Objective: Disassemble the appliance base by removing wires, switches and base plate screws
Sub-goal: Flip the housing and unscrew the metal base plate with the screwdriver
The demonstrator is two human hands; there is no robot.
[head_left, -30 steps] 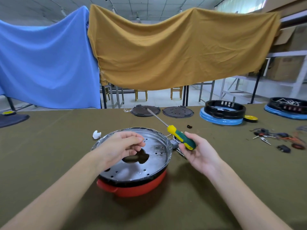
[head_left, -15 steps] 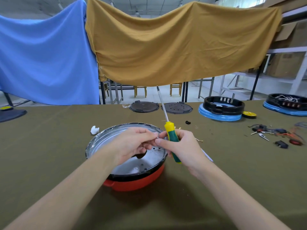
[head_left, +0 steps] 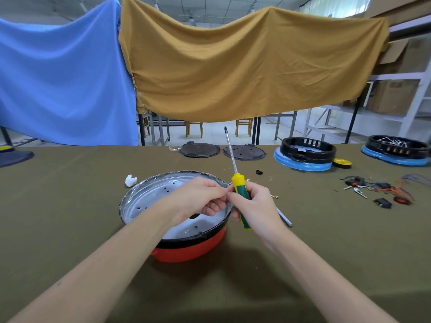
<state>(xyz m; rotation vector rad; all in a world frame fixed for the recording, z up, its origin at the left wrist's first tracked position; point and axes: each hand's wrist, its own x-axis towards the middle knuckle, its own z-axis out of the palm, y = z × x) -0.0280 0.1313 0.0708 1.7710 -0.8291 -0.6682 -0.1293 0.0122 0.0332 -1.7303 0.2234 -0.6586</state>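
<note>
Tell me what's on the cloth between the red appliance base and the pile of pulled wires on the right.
Head view: between the appliance base and the wires, a grey rod and a small brass terminal lie on the cloth; otherwise bare.

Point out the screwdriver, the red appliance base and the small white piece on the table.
screwdriver (head_left: 240,191): head view, on the green part of the handle above the fingers.
red appliance base (head_left: 193,249): head view, on its red outer wall.
small white piece (head_left: 130,180): head view, on its middle.
</note>
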